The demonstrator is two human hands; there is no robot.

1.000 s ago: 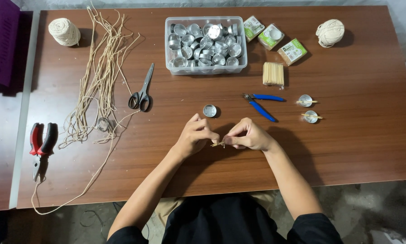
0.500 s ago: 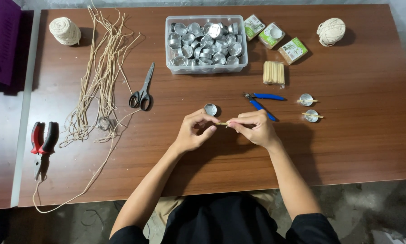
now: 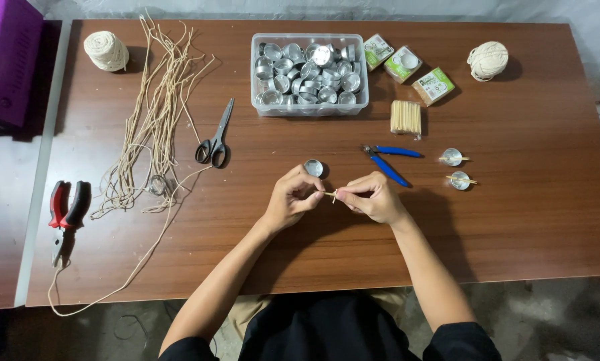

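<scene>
Fingertips of both hands meet over the middle of the wooden table [image 3: 514, 241], pinched together on one small thing: a short pale stick with a bit of cord at it [image 3: 331, 194]. On the left hand [image 3: 292, 198] thumb and forefinger are closed on the left end of that stick, the other fingers curled in behind. On the right hand [image 3: 373, 197] thumb and forefinger are closed on the right end, the knuckles raised; how the cord is wound cannot be told at this size. Stick and fingertips sit just above the tabletop, near the front edge.

Just beyond the left hand lies a single small metal cup [image 3: 313, 167]. Just beyond the right hand lie blue-handled pliers [image 3: 388, 162], and further right two metal cups with sticks across them [image 3: 456, 168]. Behind these stand a bundle of short wooden sticks [image 3: 406, 117] and a clear plastic tub of metal cups [image 3: 309, 72], with three small green boxes [image 3: 408, 67] and a ball of twine [image 3: 488, 60] to its right. To the left are scissors [image 3: 214, 140], loose cut lengths of cord [image 3: 154, 127], another ball of twine [image 3: 106, 51], and red-handled pliers [image 3: 66, 210]
</scene>
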